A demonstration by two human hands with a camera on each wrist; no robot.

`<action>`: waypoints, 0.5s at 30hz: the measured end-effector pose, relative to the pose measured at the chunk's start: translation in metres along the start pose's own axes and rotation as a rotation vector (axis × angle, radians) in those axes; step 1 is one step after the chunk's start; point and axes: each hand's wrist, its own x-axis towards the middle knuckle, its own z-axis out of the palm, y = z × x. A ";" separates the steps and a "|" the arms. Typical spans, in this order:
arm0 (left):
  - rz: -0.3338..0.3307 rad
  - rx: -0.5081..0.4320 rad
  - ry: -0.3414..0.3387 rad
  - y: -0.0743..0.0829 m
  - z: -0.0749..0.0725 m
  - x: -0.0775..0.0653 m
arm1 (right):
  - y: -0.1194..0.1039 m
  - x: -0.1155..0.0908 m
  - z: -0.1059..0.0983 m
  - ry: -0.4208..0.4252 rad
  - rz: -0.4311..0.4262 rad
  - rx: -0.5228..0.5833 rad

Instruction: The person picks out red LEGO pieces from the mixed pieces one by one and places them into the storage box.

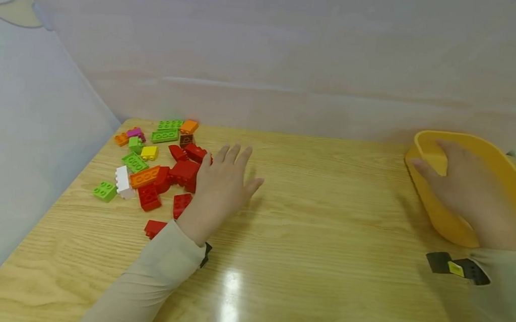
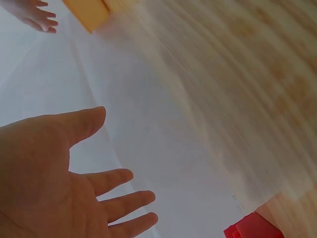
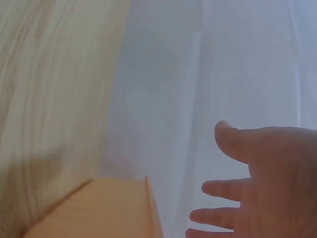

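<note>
My left hand [image 1: 221, 183] hovers with fingers spread, just right of a cluster of red toy bricks [image 1: 184, 172], and hides part of them. Nothing lies in its palm in the left wrist view, where one red brick [image 2: 253, 227] shows at the lower edge. Over the near left side of a yellow-orange bin [image 1: 425, 197] is my right hand [image 1: 463, 182], slightly blurred. Its thumb and fingers are stretched out and hold nothing. From the right wrist, the bin's wall [image 3: 114, 208] appears below and left of that hand.
More toy bricks lie at the table's left: a white brick [image 1: 123, 182], an orange brick [image 1: 145, 176], a yellow brick [image 1: 149, 153] and several green ones. The wooden table [image 1: 307, 225] stretches between bricks and bin. A pale cloth wall [image 1: 293, 57] stands behind.
</note>
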 end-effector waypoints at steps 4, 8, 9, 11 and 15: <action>-0.004 0.007 -0.008 0.000 0.000 0.000 | 0.018 0.000 -0.006 0.015 0.017 -0.001; -0.004 0.006 -0.011 0.000 -0.001 0.000 | 0.032 -0.003 -0.013 0.007 0.064 -0.030; -0.004 0.003 -0.008 0.000 0.000 0.000 | 0.034 -0.005 -0.015 0.004 0.081 -0.037; -0.004 0.000 -0.008 0.000 0.000 0.001 | 0.039 -0.008 -0.017 0.000 0.121 -0.049; -0.004 0.002 -0.012 0.000 0.000 0.001 | 0.065 -0.005 -0.016 0.048 0.196 -0.030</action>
